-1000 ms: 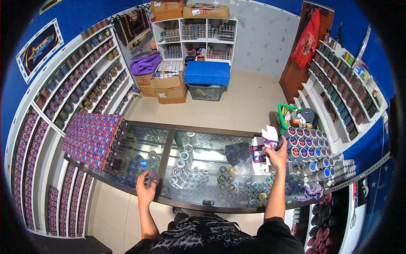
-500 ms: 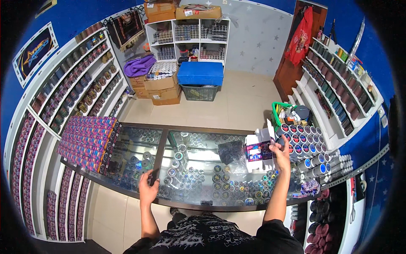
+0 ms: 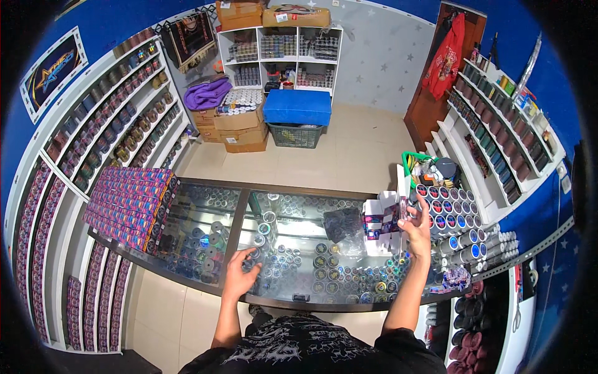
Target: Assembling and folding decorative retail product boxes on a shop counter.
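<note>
My left hand (image 3: 240,274) is over the front of the glass counter (image 3: 293,290), its fingers apart and holding nothing. At the counter's right side, my right hand (image 3: 416,234) grips a small patterned carton (image 3: 403,209) with white flaps; the thumb is on the near side and the raised fingers partly hide it. Other open cartons (image 3: 379,221) with dark, pink and blue printing stand just left of this hand. Left of them lies a crumpled black plastic bag (image 3: 342,225), with clear plastic wrap (image 3: 354,248) beside it.
Stacked patterned boxes (image 3: 131,202) cover the counter's left end. Rows of round-topped containers (image 3: 451,209) and a green basket (image 3: 408,163) are at the right. Crumpled purple packaging (image 3: 456,278) lies near the right front edge. Shelves with spools (image 3: 106,118) line the left wall.
My left hand has moved right and slightly forward over the glass. The carton at my right hand has turned more upright, and my right fingers have risen.
</note>
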Available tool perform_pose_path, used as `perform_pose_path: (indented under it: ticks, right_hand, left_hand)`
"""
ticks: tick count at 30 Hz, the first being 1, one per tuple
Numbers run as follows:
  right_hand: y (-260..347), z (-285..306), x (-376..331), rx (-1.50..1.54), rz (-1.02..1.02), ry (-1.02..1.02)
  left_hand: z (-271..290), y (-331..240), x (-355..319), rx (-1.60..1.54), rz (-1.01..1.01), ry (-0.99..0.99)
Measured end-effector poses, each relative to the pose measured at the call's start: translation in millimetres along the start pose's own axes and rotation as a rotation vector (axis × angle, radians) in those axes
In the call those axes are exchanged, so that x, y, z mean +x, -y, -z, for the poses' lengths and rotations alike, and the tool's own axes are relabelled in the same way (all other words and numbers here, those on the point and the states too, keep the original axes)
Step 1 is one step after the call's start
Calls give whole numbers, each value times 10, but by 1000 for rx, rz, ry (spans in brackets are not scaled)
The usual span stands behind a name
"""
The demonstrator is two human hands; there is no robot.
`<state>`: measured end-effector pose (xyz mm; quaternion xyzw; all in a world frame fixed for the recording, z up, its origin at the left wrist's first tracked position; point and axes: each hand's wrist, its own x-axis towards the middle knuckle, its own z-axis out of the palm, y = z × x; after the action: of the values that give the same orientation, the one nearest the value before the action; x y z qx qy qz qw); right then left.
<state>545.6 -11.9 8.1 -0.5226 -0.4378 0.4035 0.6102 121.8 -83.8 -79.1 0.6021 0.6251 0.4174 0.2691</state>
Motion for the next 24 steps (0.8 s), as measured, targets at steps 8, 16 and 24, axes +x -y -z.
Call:
perform_pose_path:
  ticks: [8, 16, 24]
  right_hand:
    - [56, -440, -182, -41, 25, 138]
    - [-418, -1367, -470, -741, 60, 52]
    - [-759, -1674, -783, -960, 136, 179]
  left_hand:
    - [-62, 128, 34, -153, 84, 54]
    - [-558, -170, 325, -831, 239, 553]
    - [-1257, 148, 511, -860, 463, 326]
